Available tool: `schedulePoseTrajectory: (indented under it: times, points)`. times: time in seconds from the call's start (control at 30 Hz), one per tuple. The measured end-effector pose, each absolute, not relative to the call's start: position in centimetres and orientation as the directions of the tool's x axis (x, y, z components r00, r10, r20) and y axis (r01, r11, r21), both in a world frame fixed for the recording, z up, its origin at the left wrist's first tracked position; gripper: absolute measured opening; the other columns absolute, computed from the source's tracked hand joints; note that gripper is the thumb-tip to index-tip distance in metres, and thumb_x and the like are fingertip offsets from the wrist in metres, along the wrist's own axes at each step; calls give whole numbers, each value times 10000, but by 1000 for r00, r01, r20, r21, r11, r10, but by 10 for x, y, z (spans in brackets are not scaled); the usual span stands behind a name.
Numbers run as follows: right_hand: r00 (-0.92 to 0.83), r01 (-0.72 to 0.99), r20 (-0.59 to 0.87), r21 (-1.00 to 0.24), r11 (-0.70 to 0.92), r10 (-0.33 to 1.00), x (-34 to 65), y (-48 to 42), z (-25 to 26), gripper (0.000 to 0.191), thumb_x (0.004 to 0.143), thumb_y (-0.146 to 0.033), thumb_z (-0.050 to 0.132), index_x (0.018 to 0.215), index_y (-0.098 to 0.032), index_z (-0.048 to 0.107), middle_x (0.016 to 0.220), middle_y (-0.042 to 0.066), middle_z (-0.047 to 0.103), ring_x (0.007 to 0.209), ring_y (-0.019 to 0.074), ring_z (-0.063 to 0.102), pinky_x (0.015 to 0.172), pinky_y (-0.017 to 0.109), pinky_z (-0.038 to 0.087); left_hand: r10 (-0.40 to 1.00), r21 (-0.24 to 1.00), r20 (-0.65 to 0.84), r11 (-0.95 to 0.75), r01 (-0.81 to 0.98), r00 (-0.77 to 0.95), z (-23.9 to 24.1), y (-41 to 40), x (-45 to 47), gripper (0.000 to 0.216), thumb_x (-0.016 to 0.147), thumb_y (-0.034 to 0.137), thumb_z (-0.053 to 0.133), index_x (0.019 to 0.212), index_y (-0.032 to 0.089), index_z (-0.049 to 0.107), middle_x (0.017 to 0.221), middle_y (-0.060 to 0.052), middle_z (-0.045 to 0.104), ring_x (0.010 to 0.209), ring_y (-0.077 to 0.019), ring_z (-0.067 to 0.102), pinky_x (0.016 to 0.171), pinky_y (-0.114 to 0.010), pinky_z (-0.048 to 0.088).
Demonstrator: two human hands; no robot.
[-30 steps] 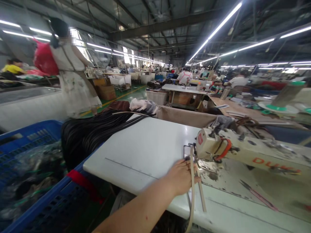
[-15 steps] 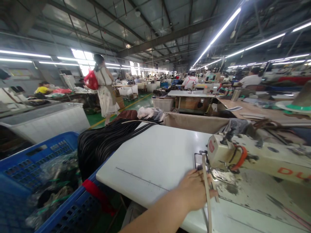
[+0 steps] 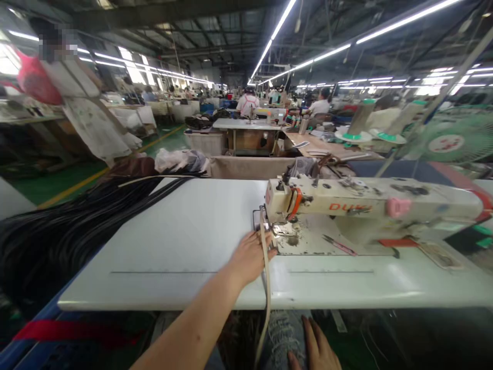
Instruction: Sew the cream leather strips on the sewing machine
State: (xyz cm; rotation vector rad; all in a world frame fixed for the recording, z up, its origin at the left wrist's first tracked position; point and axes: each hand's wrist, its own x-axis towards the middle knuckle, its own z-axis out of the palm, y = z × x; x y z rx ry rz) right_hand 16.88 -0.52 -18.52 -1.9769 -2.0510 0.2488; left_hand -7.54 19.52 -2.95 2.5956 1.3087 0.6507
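Observation:
My left hand [image 3: 252,257] lies on the white sewing table at the needle end of a sewing machine [image 3: 308,198]. A narrow beige strap [image 3: 265,267] runs from the needle area over its fingers and hangs down past the table edge. The fingers seem closed on the strap by the presser foot, partly hidden behind it. A dark wire guide frame [image 3: 256,220] stands just left of the needle. Below the table edge, my right hand [image 3: 318,347] rests with outstretched fingers on the grey denim [image 3: 287,336] over my leg, holding nothing.
Thread snips [image 3: 339,245] lie on the machine bed. Black straps [image 3: 77,226] drape off the table's left end, near a blue crate [image 3: 50,313] with a red band. A green fan [image 3: 454,136] and thread cones [image 3: 358,123] stand right. A person [image 3: 84,97] stands at far left.
The view has swung right and down, bringing in the whole machine, the fan and my right hand. My left hand stays at the needle with the strap. The standing person appears further left.

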Motion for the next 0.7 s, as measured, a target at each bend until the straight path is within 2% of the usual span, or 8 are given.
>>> schedulePoseTrajectory:
  times: [0.27,0.4,0.57,0.7]
  points:
    - [-38,956,73,-289,58,997,165,-10,-179,674,900,-435,516,1484,-114,415,1455,233,524,1299,368,553,1011,482,514,797,302,314,-599,742,516,-37,195,-76,459,1046,422,392,1431,188,480,1478,-69,510,1410,-224,415,1207,-418,290]
    - [-44,957,74,-284,63,996,166,-11,-176,671,902,-424,522,1484,-109,414,1448,241,527,1287,370,565,995,486,529,790,327,329,-609,723,517,-35,194,-76,456,1045,423,391,1422,188,495,1473,-85,513,1401,-230,428,1205,-420,291]
    - [-57,952,115,-293,89,992,166,-11,-176,643,902,-413,540,1476,-144,431,1428,236,551,1266,381,586,972,519,549,796,348,310,-605,716,521,-35,194,-76,478,1043,426,384,1431,166,484,1478,-108,503,1403,-246,423,1208,-444,277]
    - [-70,956,122,-274,102,990,167,-9,-174,635,892,-412,553,1440,-100,478,1413,254,564,1262,390,588,975,522,554,803,351,296,-594,723,516,-35,194,-76,460,1039,416,391,1411,169,504,1486,-109,493,1410,-248,413,1216,-448,264]
